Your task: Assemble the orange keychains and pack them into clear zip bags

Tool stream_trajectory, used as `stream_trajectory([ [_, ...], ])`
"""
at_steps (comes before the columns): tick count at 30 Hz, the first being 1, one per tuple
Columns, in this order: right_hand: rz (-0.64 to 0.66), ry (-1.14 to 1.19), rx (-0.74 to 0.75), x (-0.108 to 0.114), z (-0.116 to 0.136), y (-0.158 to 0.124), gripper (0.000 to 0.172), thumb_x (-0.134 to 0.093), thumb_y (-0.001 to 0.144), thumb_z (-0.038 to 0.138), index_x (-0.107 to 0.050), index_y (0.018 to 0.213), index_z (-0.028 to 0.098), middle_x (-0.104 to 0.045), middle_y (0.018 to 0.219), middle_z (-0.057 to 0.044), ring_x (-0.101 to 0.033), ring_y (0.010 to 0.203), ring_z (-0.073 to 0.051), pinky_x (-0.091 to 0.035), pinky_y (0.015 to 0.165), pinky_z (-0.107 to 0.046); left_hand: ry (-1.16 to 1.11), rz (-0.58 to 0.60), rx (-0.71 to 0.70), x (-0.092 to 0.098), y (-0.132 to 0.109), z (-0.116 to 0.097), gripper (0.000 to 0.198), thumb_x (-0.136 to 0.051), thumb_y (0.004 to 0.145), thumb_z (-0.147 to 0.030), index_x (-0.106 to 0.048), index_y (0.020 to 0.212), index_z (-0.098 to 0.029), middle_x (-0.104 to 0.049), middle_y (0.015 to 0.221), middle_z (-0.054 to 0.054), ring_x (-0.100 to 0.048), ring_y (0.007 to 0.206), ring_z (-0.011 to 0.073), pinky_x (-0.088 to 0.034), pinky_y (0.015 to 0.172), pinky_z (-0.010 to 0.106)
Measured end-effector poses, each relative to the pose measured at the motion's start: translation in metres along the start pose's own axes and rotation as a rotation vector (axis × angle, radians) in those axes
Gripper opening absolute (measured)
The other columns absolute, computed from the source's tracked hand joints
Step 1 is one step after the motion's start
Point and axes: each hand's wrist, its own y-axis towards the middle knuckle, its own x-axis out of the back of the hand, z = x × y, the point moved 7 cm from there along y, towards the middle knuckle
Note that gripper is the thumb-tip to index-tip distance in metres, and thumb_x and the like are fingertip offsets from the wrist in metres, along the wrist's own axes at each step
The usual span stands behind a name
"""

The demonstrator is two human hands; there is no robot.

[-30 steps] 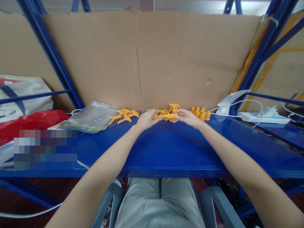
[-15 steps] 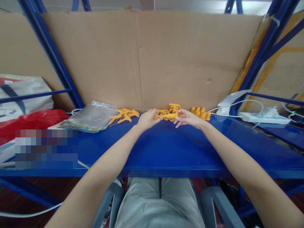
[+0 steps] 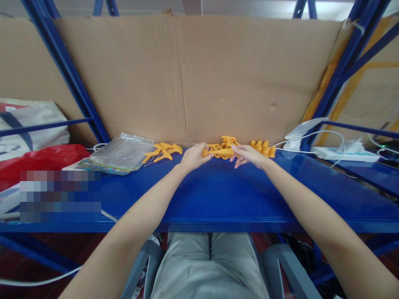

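Note:
My left hand (image 3: 192, 158) grips one end of an orange plastic piece (image 3: 222, 152) held just above the blue shelf (image 3: 218, 195). My right hand (image 3: 249, 155) pinches the other end of it, fingers partly spread. Directly behind lies a small heap of orange T-shaped parts (image 3: 227, 142) against the cardboard backing (image 3: 199, 79). More orange T-shaped parts (image 3: 163, 151) lie to the left, and a cluster of short orange pegs (image 3: 263, 148) sits to the right.
A clear plastic bag (image 3: 120, 153) lies left of the parts. A red bag (image 3: 37, 162) and a white bag (image 3: 31, 124) sit further left. A white power strip (image 3: 344, 154) with cables lies at right. Blue rack posts (image 3: 67, 70) flank the cardboard.
My right hand loosened and shifted its fingers along the orange piece, spreading them slightly. My left hand kept its hold and stayed in place.

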Motion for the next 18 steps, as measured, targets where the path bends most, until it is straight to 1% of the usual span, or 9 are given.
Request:
stream_trajectory([
  [1,0.004,-0.002,0.015,0.001,0.0,0.001,0.042,-0.074,0.077,0.057,-0.058,0.094,0.022,-0.073,0.082,-0.005,-0.068,0.054,-0.015,-0.057,0.053,-0.029,-0.001,0.005,0.006,0.0,0.0,0.0,0.022,-0.062,0.086,-0.041,-0.057,0.096,-0.023,-0.071,0.092,0.004,-0.067,0.087,0.0218,-0.048,0.073,0.03],
  [3,0.003,-0.001,0.063,0.002,0.001,0.002,0.046,-0.083,0.071,0.044,-0.057,0.101,0.023,-0.072,0.087,-0.002,-0.068,0.056,-0.013,-0.06,0.057,-0.031,0.0,0.015,0.019,0.0,0.0,0.001,0.022,-0.062,0.086,-0.041,-0.057,0.096,-0.023,-0.071,0.088,0.004,-0.067,0.085,0.022,-0.048,0.072,0.03],
  [4,-0.001,-0.001,0.091,0.003,0.001,0.003,0.047,-0.085,0.068,0.04,-0.056,0.1,0.022,-0.071,0.086,-0.001,-0.067,0.056,-0.013,-0.061,0.058,-0.031,0.0,0.018,0.022,0.0,0.0,0.001,0.022,-0.062,0.086,-0.041,-0.057,0.096,-0.023,-0.071,0.088,0.004,-0.067,0.085,0.0222,-0.048,0.072,0.03],
  [6,-0.004,-0.006,0.143,0.004,0.002,0.005,0.045,-0.086,0.065,0.038,-0.057,0.094,0.021,-0.069,0.08,0.001,-0.066,0.056,-0.012,-0.061,0.059,-0.032,-0.001,0.013,0.018,0.001,0.0,0.0,0.022,-0.062,0.086,-0.041,-0.057,0.096,-0.022,-0.071,0.09,0.005,-0.067,0.086,0.0226,-0.047,0.072,0.031],
  [9,0.014,-0.019,0.19,0.004,0.004,0.005,0.041,-0.085,0.066,0.042,-0.058,0.087,0.019,-0.069,0.075,-0.001,-0.066,0.057,-0.013,-0.061,0.06,-0.032,0.001,-0.002,0.0,0.001,0.0,-0.002,0.021,-0.062,0.086,-0.04,-0.058,0.096,-0.022,-0.071,0.093,0.005,-0.067,0.087,0.022,-0.048,0.072,0.03],
  [13,0.019,-0.083,0.175,0.004,0.01,-0.001,0.04,-0.08,0.071,0.052,-0.063,0.082,0.018,-0.072,0.074,-0.005,-0.067,0.057,-0.015,-0.058,0.061,-0.032,0.018,-0.031,-0.033,0.002,0.0,-0.004,0.022,-0.063,0.085,-0.04,-0.058,0.097,-0.023,-0.07,0.097,0.005,-0.066,0.091,0.0217,-0.049,0.076,0.03],
  [15,0.007,-0.113,0.146,0.003,0.011,-0.003,0.045,-0.074,0.074,0.061,-0.064,0.077,0.017,-0.072,0.071,-0.006,-0.067,0.057,-0.016,-0.057,0.06,-0.032,0.028,-0.042,-0.045,0.003,-0.001,-0.006,0.022,-0.063,0.085,-0.039,-0.057,0.098,-0.023,-0.07,0.099,0.005,-0.066,0.094,0.022,-0.049,0.077,0.031],
  [18,0.01,-0.103,0.055,-0.001,0.007,-0.003,0.06,-0.06,0.077,0.075,-0.063,0.065,0.017,-0.07,0.062,-0.009,-0.066,0.052,-0.017,-0.054,0.054,-0.03,0.026,-0.043,-0.047,0.005,-0.001,-0.008,0.022,-0.063,0.085,-0.039,-0.057,0.1,-0.023,-0.069,0.1,0.005,-0.066,0.094,0.022,-0.049,0.078,0.031],
])
